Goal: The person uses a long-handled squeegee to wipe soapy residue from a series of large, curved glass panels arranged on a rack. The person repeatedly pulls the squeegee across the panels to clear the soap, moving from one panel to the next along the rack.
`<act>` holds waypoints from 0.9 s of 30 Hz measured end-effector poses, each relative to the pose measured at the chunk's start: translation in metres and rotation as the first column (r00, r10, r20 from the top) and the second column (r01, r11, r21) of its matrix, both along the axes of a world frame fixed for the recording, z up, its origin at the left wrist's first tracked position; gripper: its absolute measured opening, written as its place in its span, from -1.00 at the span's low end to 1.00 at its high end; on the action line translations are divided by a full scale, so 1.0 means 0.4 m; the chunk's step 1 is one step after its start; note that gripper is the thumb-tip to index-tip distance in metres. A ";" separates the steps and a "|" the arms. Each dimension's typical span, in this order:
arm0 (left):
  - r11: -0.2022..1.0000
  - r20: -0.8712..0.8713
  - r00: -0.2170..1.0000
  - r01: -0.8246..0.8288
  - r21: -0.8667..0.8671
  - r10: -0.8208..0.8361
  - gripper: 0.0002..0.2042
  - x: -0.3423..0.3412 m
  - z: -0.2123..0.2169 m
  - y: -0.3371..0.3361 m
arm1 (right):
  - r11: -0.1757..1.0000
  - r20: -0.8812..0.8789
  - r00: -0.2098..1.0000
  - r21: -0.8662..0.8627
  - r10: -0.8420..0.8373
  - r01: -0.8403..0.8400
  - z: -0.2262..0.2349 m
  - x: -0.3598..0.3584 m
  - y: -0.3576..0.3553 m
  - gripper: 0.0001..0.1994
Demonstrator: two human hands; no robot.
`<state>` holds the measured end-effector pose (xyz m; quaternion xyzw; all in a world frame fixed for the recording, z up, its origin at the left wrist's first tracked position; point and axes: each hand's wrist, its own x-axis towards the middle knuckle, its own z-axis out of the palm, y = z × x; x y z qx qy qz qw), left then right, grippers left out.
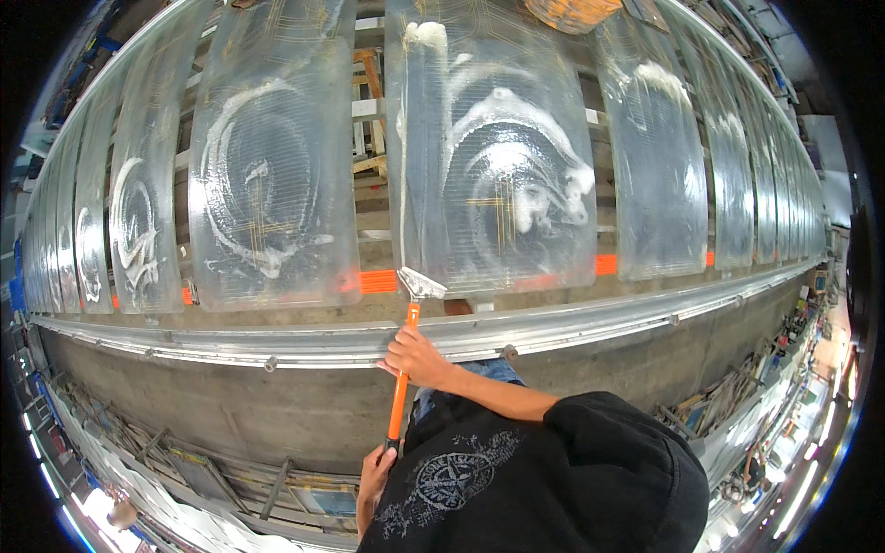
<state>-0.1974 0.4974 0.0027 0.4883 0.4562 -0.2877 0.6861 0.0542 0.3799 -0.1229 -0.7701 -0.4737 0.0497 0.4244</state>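
Both hands grip a long squeegee with an orange plastic handle and a pale metal blade head [404, 369]. The right hand [417, 358] is wrapped shut around the upper part of the handle, fingers curled over it, just below the metal rail. The left hand [373, 475] sits at the handle's lower end — its fingers close around the black tip, though the dark printed sleeve beside it hides part of the palm.

The blade head [420, 284] rests against the lower left corner of a clear, curved glass panel smeared with white soapy swirls [498, 166], which stands upright in the middle of a row of like panels. A second clear soapy panel [272, 175] stands just beside it to the left, a narrow gap between the two; more panels curve away toward both sides.

The panels stand on a long frame with short orange strips [378, 281] showing along its lower edge — one strip sits just left of the blade head. Below them runs a long silvery metal rail [230, 343], and under that a grey concrete wall [230, 405]. The handle crosses the rail.
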 end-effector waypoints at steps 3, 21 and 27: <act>1.000 0.012 1.000 0.022 0.021 -0.022 -0.58 0.066 0.014 0.002 | 1.000 0.006 1.000 0.001 -0.017 0.017 -0.009 0.049 0.009 -0.63; 0.971 0.181 0.968 -0.138 -0.195 0.174 -0.51 0.943 -0.075 0.065 | 0.962 0.383 0.889 0.201 -0.251 0.185 -0.106 0.922 0.130 -0.60; 0.978 0.038 0.998 -0.036 -0.208 0.045 -0.55 0.278 -0.043 0.015 | 0.990 0.151 0.987 -0.119 -0.052 0.070 -0.087 0.230 -0.024 -0.95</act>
